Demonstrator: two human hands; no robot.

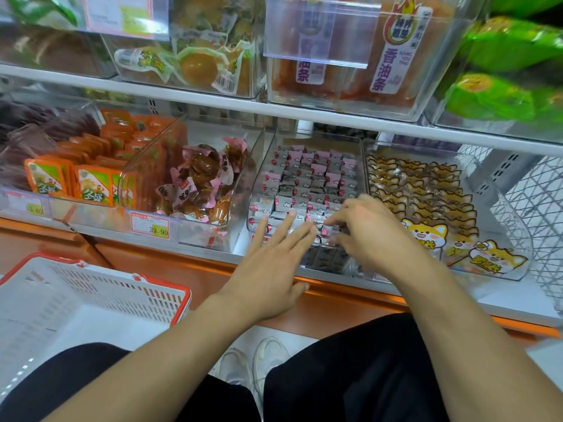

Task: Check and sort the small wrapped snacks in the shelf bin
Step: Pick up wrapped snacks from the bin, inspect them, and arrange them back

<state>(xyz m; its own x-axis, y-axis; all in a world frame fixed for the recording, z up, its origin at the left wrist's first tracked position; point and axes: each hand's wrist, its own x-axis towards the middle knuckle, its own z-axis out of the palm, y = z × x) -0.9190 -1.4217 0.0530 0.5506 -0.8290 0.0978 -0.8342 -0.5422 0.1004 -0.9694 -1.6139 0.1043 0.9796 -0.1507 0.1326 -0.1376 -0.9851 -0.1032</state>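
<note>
A clear shelf bin (362, 159) in the middle of the lower shelf holds rows of small grey and pink wrapped snacks (310, 178). My left hand (274, 260) reaches in from below with straight, spread fingers, its fingertips lying on the front rows of snacks. My right hand (365, 229) hovers over the bin's front right corner, fingers bent down onto the wrappers. Motion blur hides whether the right fingers pinch a snack.
Left of the bin stands a bin of brown snacks in pink wrappers (198, 184), then orange packets (88, 178). Right of it is a bin of cat-print packets (426, 205). A white and red shopping basket (91, 296) sits at lower left. An upper shelf (274, 108) overhangs.
</note>
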